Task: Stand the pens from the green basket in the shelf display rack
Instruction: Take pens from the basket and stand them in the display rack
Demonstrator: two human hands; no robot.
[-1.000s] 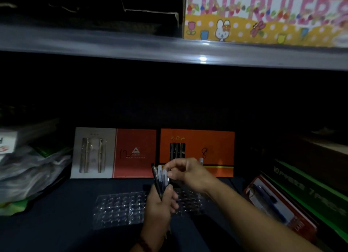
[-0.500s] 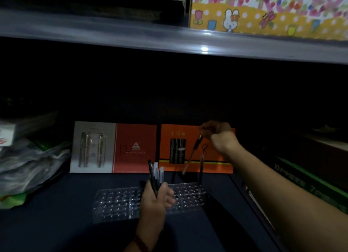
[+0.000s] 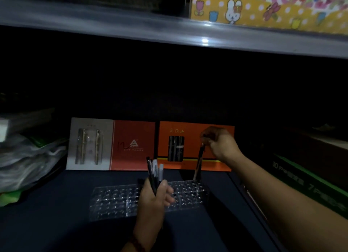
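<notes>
A clear plastic display rack [image 3: 116, 201] with many round holes lies on the dark shelf floor. My left hand [image 3: 153, 197] is over its middle, gripping a bunch of pens [image 3: 155, 171] that stick up, some black, some with pale caps. My right hand [image 3: 219, 142] is higher and to the right, pinching the top of a single dark pen [image 3: 199, 163]. That pen leans slightly, its lower end at the rack's far right corner. The green basket is not in view.
Two boxed pen sets stand against the back: a grey and red box [image 3: 111, 144] and an orange box [image 3: 188, 138]. Plastic bags [image 3: 28, 161] lie at the left. Green-striped boxes [image 3: 308, 184] sit at the right. A shelf edge [image 3: 131, 24] runs overhead.
My right hand took one pen from the bunch in my left hand, carried it up and right, then lowered its tip to the rack's far right corner. My left hand stayed over the rack.
</notes>
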